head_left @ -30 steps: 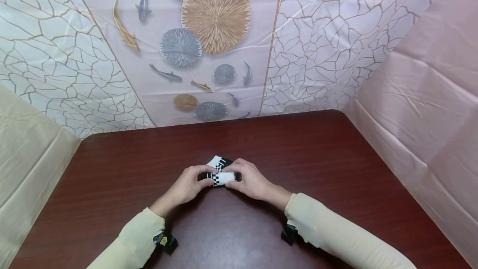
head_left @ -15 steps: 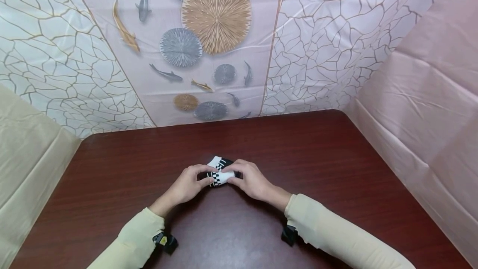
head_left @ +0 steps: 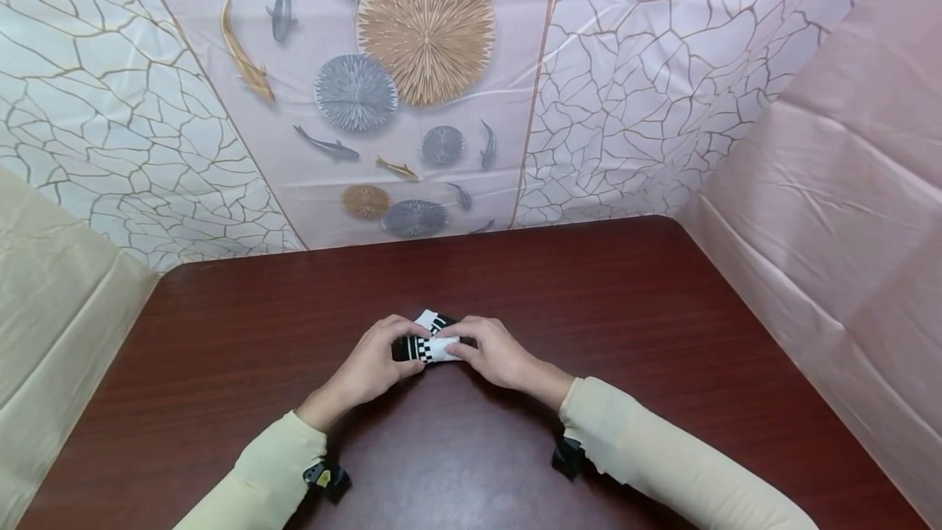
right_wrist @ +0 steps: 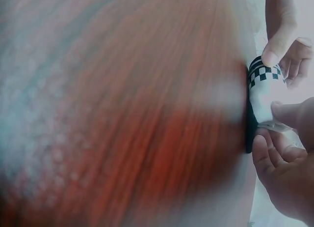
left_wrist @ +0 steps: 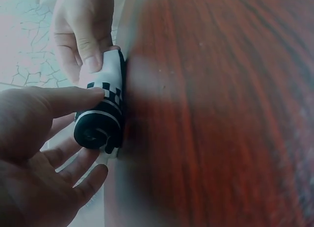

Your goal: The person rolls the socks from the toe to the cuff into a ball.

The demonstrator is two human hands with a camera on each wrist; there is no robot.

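Note:
A pair of black-and-white checkered socks, partly rolled up, lies near the middle of the table; the rolled part [head_left: 441, 348] faces me and a flat white-and-black part [head_left: 428, 319] shows behind it. My left hand [head_left: 370, 358] grips the roll's black striped end between thumb and fingers. In the left wrist view, that end of the sock roll [left_wrist: 100, 124] shows a spiral of layers. At the white end, my right hand [head_left: 499, 352] pinches the roll, its thumb [right_wrist: 289, 114] pressing on the white fabric in the right wrist view.
The dark red-brown wooden table [head_left: 589, 293] extends all around the hands. Behind it hangs a patterned cloth [head_left: 434, 145], with plain cloth walls [head_left: 832, 211] at the sides. A black wrist device [head_left: 327, 478] sits under each sleeve cuff.
My left thumb has moved to the near lower edge of the roll, showing more of the black striped end. The roll's near edge has shifted slightly away from me. My right hand stays nearly in place.

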